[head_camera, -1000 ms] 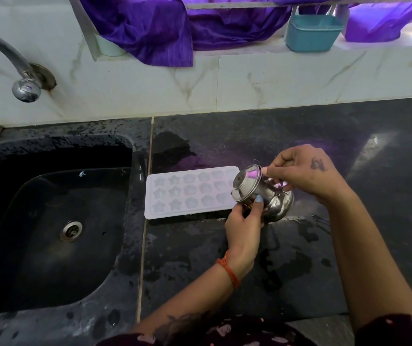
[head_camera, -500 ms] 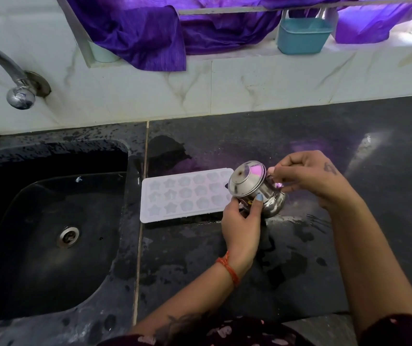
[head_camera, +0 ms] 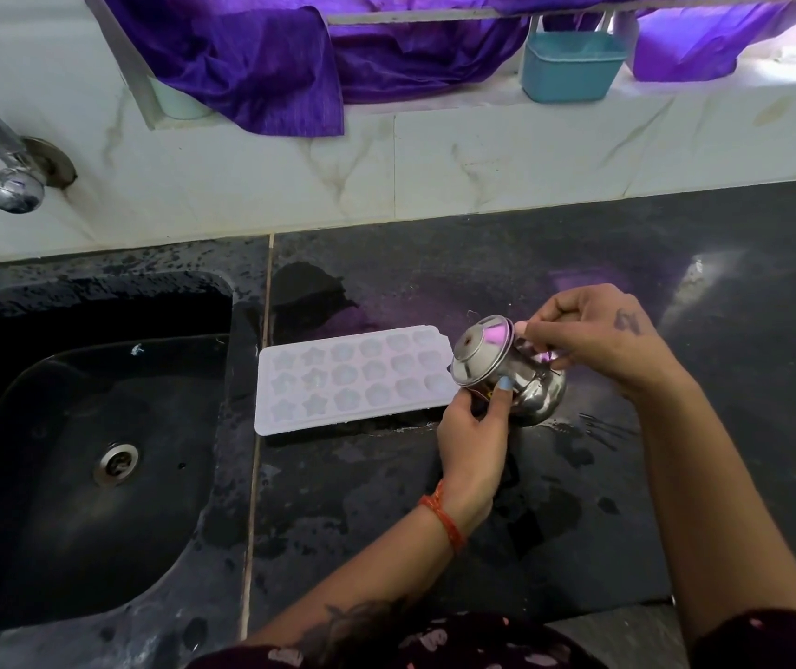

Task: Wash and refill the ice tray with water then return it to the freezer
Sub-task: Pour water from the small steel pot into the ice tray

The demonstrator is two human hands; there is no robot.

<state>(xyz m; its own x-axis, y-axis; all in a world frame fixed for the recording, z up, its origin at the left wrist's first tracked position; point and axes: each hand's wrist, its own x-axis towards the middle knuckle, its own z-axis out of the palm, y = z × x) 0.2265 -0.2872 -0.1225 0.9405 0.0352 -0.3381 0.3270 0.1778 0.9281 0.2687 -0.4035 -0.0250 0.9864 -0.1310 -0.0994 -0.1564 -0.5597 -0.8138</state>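
Evidently the person is pouring: the small, round-bellied polished steel pot (head_camera: pixel 512 374) is tipped on its side with its mouth toward the white plastic ice tray (head_camera: pixel 352 379), so that water would run into the end cells nearest it, though no stream can be made out. The left hand (head_camera: pixel 475 439) cups the pot from below, thumb and a blue-nailed finger curled round its neck to steady the tilt, while the right hand (head_camera: pixel 594 338) pinches it from the far side, probably at a handle that is hidden.

The tray lies flat on the wet black stone counter (head_camera: pixel 676 263), just beside the black sink (head_camera: pixel 87 451), handy for spills. Its moulded star and flower cells look shallow and matte, against the pot's mirror-bright, slippery curve.
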